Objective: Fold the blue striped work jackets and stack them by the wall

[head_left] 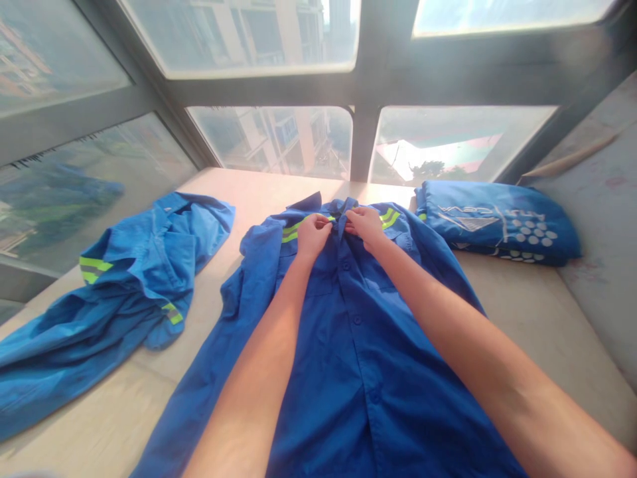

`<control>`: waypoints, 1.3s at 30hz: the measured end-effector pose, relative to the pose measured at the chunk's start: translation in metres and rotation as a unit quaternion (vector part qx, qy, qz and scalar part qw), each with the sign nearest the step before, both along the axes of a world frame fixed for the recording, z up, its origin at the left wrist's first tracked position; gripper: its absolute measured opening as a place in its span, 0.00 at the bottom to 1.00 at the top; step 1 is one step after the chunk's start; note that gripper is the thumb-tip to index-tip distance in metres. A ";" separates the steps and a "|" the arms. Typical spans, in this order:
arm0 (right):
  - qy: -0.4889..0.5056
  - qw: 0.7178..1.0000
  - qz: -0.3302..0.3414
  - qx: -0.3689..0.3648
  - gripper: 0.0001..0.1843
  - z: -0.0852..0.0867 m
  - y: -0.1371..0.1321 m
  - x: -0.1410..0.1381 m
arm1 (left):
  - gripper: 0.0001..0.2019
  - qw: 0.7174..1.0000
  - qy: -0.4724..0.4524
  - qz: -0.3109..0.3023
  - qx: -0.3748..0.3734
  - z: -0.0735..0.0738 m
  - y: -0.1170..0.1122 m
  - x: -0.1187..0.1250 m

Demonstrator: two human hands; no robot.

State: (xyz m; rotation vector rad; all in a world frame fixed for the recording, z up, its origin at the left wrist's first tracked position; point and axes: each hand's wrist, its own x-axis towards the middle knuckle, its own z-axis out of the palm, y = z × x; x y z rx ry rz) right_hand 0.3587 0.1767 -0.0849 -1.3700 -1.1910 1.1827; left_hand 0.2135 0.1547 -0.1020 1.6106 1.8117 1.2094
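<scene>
A blue work shirt (328, 358) with yellow-green and grey reflective stripes lies front side up, its collar toward the window. Both hands are at the upper front placket, just below the collar. My left hand (314, 235) pinches the fabric at the left edge of the placket. My right hand (364, 224) has its fingers closed on the placket's other side, close to the left fingertips. Buttons run down the front below the hands, several of them fastened. The exact spot between the fingertips is too small to make out.
Another blue work garment (144, 265) with reflective patches lies crumpled on the pale ledge (199, 358) at left. A folded blue bundle with white print (497, 219) sits at the back right. Framed windows (269, 139) border the far side, a wall (602, 252) the right.
</scene>
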 end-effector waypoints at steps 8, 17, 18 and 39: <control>-0.011 1.000 0.017 0.015 0.06 0.003 -0.008 -0.007 | 0.05 0.995 0.093 -0.006 0.018 0.021 -0.016 0.007; -0.223 0.966 0.074 0.111 0.12 -0.005 0.000 0.001 | 0.06 0.997 0.080 -0.010 0.008 0.019 -0.012 0.009; -0.237 0.960 0.080 0.123 0.12 -0.005 -0.001 0.001 | 0.06 0.998 0.062 -0.008 0.006 0.018 -0.011 0.008; -0.218 0.951 0.100 0.194 0.12 -0.017 -0.009 0.003 | 0.05 0.992 -0.127 0.000 -0.023 0.005 -0.006 0.014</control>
